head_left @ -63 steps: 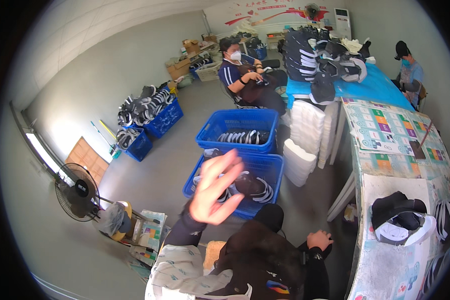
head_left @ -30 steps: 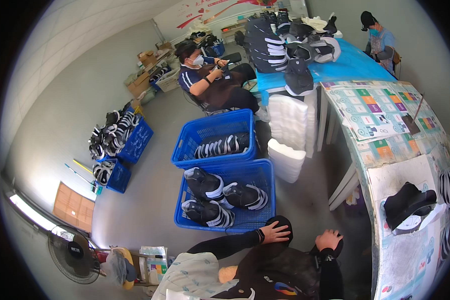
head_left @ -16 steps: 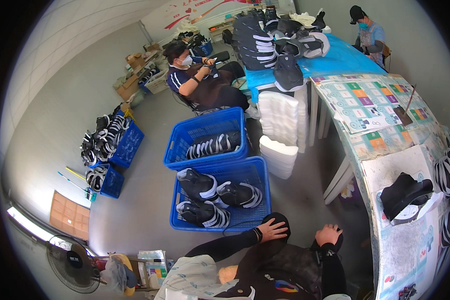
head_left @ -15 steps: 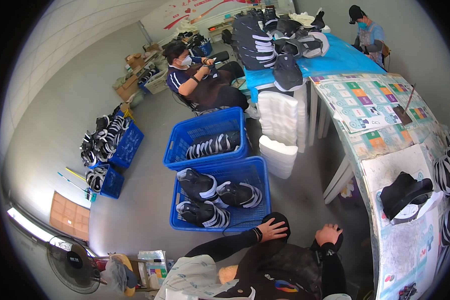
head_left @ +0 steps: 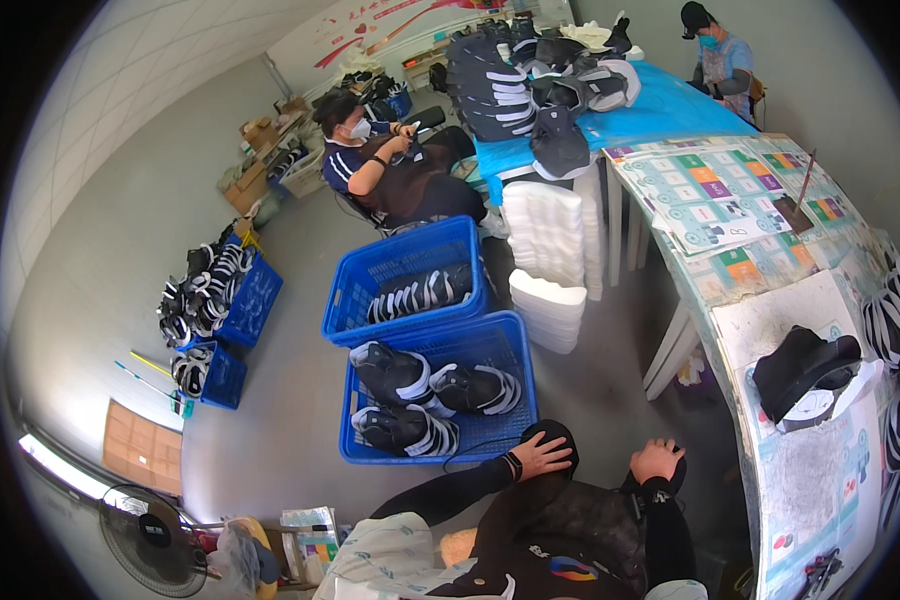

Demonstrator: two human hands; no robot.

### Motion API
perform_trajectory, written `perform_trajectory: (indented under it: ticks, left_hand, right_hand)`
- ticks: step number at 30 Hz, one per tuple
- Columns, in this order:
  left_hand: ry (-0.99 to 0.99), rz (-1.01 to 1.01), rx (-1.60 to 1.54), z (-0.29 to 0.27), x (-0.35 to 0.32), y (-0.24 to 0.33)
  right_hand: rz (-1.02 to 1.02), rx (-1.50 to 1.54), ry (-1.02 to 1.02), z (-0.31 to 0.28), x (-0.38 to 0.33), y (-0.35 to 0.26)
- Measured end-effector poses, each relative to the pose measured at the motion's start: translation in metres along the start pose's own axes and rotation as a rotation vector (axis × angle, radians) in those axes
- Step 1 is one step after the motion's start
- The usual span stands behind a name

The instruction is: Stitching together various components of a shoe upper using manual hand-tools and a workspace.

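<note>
My left hand (head_left: 541, 456) lies on my left knee with its fingers spread, holding nothing. On the other knee rests my right hand (head_left: 656, 460), fingers stretched over it and also bare of any object. Just ahead of my left knee is a blue plastic basket (head_left: 519, 345) with stacks of black-and-white caps (head_left: 400, 428). To the right of my right hand, a black cap (head_left: 802, 370) with a white inner part sits on the paper-covered table (head_left: 760, 275). A dark tool, perhaps scissors (head_left: 820, 572), lies near that table's lower end.
Another blue basket (head_left: 345, 285) with caps adjoins the first. White foam-like stacks (head_left: 545, 235) stand beside a blue-covered table (head_left: 660, 105) heaped with caps. A seated co-worker (head_left: 395, 165) handles something dark; another person (head_left: 725, 65) is farther back. A fan (head_left: 152, 530) stands lower left.
The view has shifted slightly, so the far tables sit a little farther left and higher. Both my hands stay resting on my knees.
</note>
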State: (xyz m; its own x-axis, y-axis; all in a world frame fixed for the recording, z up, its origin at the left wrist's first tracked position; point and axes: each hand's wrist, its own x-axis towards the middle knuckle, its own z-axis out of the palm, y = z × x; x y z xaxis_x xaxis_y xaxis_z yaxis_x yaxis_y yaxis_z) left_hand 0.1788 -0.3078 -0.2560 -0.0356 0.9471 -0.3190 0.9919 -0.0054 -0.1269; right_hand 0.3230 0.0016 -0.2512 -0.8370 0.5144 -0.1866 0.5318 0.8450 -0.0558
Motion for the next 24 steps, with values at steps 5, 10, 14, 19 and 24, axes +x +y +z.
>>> perform_trajectory:
  ticks: [5,10,14,19,24]
  left_hand:
    - [0.032,-0.010,0.005,-0.0002,-0.0008,0.0007]
    - [0.053,-0.008,-0.007,0.0016,-0.0011,0.0016]
    - [0.046,-0.023,-0.001,0.0026,-0.0008,0.0019]
    - [0.069,-0.013,-0.022,0.0026,-0.0009,0.0019]
    - [0.076,-0.011,-0.012,0.0023,-0.0005,0.0017]
  right_hand:
    - [-0.003,0.021,0.019,0.0012,-0.0009,0.0011]
    - [-0.004,0.030,0.032,0.0027,0.0003,0.0014]
    - [0.001,0.024,0.020,0.0027,0.0008,0.0012]
    - [0.002,0.017,0.005,0.0022,0.0006,0.0010]
    - [0.004,0.004,0.002,0.0017,0.0010,0.0016]
